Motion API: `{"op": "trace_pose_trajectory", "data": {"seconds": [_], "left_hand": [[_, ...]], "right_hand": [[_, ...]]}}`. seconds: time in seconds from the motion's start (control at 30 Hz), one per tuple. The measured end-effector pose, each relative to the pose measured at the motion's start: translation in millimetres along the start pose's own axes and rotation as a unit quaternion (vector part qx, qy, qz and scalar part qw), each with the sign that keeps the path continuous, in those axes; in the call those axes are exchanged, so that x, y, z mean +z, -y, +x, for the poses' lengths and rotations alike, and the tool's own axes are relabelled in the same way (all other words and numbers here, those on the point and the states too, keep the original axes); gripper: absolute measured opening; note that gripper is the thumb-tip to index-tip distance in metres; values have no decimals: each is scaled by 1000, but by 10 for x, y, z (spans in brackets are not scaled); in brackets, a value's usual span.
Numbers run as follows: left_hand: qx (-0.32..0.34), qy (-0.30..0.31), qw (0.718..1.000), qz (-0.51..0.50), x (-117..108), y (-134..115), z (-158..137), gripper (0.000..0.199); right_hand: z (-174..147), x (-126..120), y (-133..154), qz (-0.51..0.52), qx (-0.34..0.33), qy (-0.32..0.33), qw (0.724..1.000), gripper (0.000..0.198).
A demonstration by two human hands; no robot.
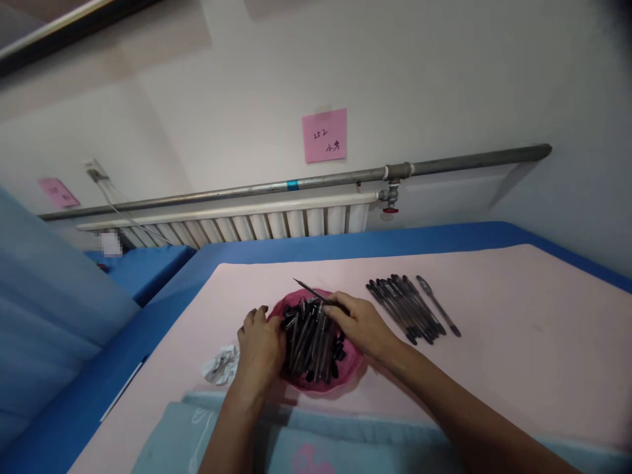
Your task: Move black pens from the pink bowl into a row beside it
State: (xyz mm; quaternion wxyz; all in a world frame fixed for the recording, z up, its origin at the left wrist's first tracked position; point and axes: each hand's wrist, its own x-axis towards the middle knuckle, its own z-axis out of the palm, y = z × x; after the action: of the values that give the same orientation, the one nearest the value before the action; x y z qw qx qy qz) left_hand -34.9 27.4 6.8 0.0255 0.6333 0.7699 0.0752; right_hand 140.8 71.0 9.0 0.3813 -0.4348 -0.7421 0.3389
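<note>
A pink bowl-like basket [351, 368] with a wavy rim holds a heap of black pens and pen parts [309, 342], with small black caps along its right side. My right hand [356, 322] is over the basket's right side, closed on a slim dark pen [311, 288] whose thin point faces up and left. At the left rim is my left hand [261, 345], fingers curled and thumb near the pen heap. Whatever it may grip is hidden. Right of the basket, several capped black pens [405, 308] lie side by side, with a single pen [438, 306] apart from them.
Crumpled white paper [222, 365] lies left of my left hand. A pink sheet [513, 342] covers the blue table [345, 245]. Light-blue cloth [365, 438] runs along the front edge. Behind are a radiator [276, 224] and a pipe with a valve [391, 197].
</note>
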Motion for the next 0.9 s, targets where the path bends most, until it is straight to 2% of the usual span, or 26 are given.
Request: {"op": "trace_pose_trajectory", "data": {"seconds": [0.27, 0.43, 0.63, 0.9], "left_hand": [[37, 33, 999, -18, -15, 49, 36, 36], [-6, -20, 999, -34, -1, 109, 126, 35], [14, -49, 998, -28, 96, 22, 165, 35], [24, -15, 1000, -14, 110, -25, 170, 33]], "right_hand": [[1, 26, -40, 20, -4, -1, 1000, 17], [-3, 22, -38, 14, -8, -2, 1000, 17], [-6, 35, -61, 20, -17, 3, 1000, 16], [-1, 45, -91, 4, -15, 12, 1000, 15]]}}
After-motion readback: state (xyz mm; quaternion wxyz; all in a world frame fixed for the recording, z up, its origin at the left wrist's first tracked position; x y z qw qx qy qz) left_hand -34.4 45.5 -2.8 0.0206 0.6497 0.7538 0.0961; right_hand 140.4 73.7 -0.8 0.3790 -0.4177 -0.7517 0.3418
